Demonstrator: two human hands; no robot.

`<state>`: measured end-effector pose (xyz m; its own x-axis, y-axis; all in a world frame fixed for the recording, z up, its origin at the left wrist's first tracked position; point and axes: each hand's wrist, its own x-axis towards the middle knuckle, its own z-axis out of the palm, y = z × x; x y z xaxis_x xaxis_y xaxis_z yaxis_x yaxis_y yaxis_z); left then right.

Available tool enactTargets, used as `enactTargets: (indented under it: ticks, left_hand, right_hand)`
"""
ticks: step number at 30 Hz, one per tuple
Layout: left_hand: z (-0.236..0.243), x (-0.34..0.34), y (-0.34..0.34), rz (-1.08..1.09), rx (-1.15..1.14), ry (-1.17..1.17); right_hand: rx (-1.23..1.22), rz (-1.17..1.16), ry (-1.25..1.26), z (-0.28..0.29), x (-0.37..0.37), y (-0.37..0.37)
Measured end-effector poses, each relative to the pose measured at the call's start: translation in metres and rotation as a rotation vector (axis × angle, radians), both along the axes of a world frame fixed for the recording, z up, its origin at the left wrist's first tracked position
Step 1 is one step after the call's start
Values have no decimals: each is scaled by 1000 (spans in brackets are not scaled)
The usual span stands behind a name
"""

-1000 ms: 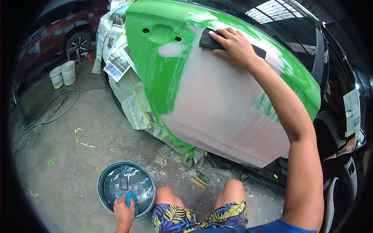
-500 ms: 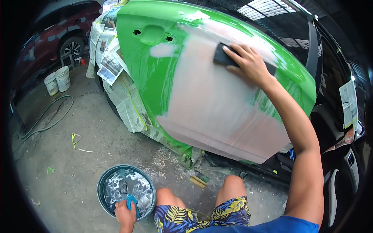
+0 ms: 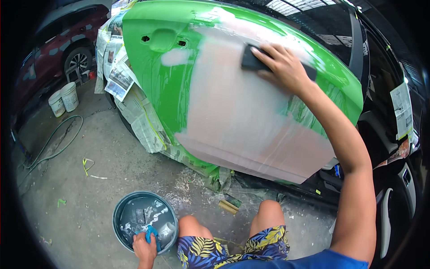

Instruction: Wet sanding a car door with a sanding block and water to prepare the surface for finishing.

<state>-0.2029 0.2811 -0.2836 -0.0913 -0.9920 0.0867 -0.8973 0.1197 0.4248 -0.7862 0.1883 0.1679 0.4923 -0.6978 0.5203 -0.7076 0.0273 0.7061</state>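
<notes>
My right hand (image 3: 286, 67) grips a long black sanding block (image 3: 256, 59), pressed flat on a wet car door. The green door (image 3: 172, 107) has a broad pinkish-grey patch (image 3: 237, 112) under and below the block. Low on the left, my left hand (image 3: 144, 245) is closed around a blue cloth (image 3: 153, 234) in a round dark teal tub (image 3: 117, 210). Water with white suds fills the tub, and a small dark rectangular block (image 3: 141, 216) shows in it beside the cloth.
Newspaper sheets (image 3: 120, 83) cover the car at the door's left edge. Two white buckets (image 3: 69, 96) and a green hose (image 3: 58, 154) are on the concrete floor. A dark red car (image 3: 74, 31) stands behind. A small tan piece (image 3: 228, 206) lies before my knees.
The sanding block has slid slightly rightward across the door. Suds in the tub have thinned and shifted, while my left hand keeps the cloth there. The whole view has moved a little.
</notes>
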Motion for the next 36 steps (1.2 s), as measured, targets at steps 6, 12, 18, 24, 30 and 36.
enactTargets:
  ticks: [6,12,18,24,30,36]
  left_hand:
    - [0,-11,-4,-12,25,-4]
    - [-1,-4,3,24,-5,-22]
    - [-2,-6,1,-6,4,-8]
    - [0,-12,-5,18,10,24]
    - [-3,-5,4,60,-39,72]
    - [-3,-4,3,24,-18,38]
  right_hand:
    - [14,31,27,25,1,-12]
    - [-19,35,23,-6,-20,11]
    - [18,2,25,13,8,-15]
    - [13,106,87,37,25,-58]
    - [8,61,50,1,20,-56]
    - [7,61,56,25,42,-74]
